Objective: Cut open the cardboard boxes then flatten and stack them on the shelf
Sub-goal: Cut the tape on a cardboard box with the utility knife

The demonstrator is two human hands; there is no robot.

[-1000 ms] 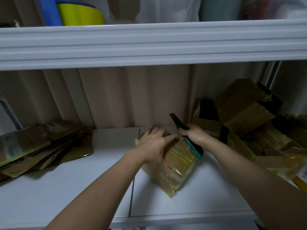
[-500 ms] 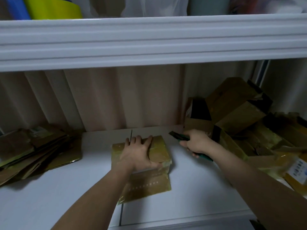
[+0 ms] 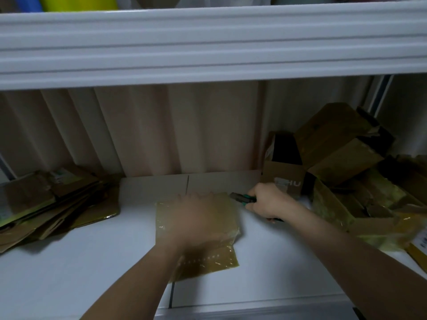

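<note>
A flattened cardboard box (image 3: 221, 259), brown and covered in shiny tape, lies on the white shelf (image 3: 92, 262) in the middle. My left hand (image 3: 196, 218) presses flat on top of it, fingers spread and blurred by motion. My right hand (image 3: 270, 202) is just right of the box's far corner, closed around a green utility knife (image 3: 242, 197) whose dark tip points left toward the box. A stack of flattened boxes (image 3: 53, 204) lies at the left end of the shelf. A heap of unflattened boxes (image 3: 342, 167) fills the right end.
A thick white upper shelf edge (image 3: 208, 45) hangs overhead, with blue and yellow items above it at the top left. A beige ribbed wall (image 3: 161, 130) closes the back. A seam in the shelf surface runs under the box toward the front edge.
The box went from tilted on an edge to lying flat. My left hand moved from gripping it to pressing down on top. My right hand with the knife shifted to the right.
</note>
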